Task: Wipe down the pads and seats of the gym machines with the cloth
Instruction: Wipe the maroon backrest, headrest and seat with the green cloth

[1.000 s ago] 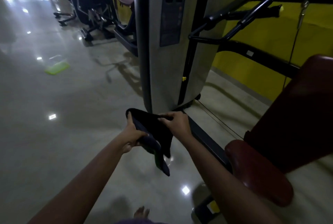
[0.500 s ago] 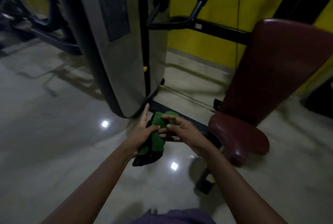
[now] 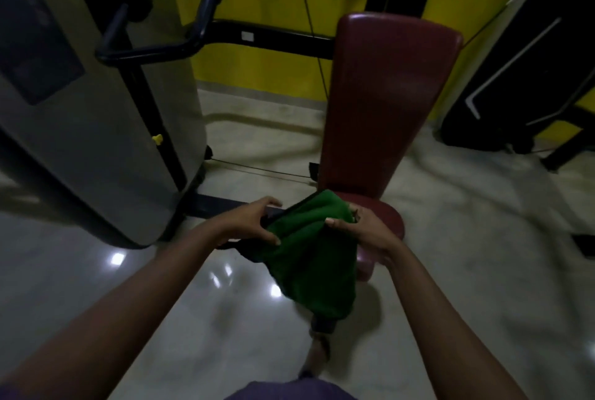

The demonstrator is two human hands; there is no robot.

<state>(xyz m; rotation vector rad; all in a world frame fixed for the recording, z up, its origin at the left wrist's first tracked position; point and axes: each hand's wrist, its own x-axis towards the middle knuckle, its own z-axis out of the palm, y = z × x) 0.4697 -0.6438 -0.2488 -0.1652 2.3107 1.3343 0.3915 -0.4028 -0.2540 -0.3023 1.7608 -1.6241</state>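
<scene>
Cloth [image 3: 314, 250], green with a dark edge, hangs at the centre of the frame between both hands, its long axis running from upper left, near the seat, down toward lower right, where its loose end droops over the floor [image 3: 96, 277]. The left hand [image 3: 249, 222] pinches its upper left edge between thumb and fingers; the right hand [image 3: 363, 232] grips the upper right part, thumb on top. Behind it stands the maroon seat [image 3: 391, 217], partly covered by the cloth, with the upright maroon back pad [image 3: 386, 103] above. A grey weight-stack housing [image 3: 106, 142] fills the upper left.
</scene>
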